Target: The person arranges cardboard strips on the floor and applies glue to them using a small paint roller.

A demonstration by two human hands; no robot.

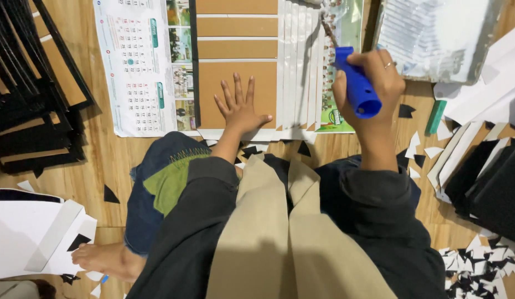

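My left hand [239, 108] lies flat, fingers spread, on a brown cardboard panel [210, 94] on the floor ahead of my knees. My right hand [376, 91] grips the blue handle of a roller tool [357, 83], whose thin metal shaft reaches up and left over a row of overlapping white paper sheets [299, 61]. More brown cardboard panels [237, 37] lie in a column beyond the one under my left hand.
A wall calendar sheet [138, 61] lies left of the panels. Stacks of black-edged boards [30, 94] sit far left, black stacks [490, 182] far right. A foil-lined tray [434, 33] sits at top right. White and black paper scraps [479, 266] litter the wooden floor.
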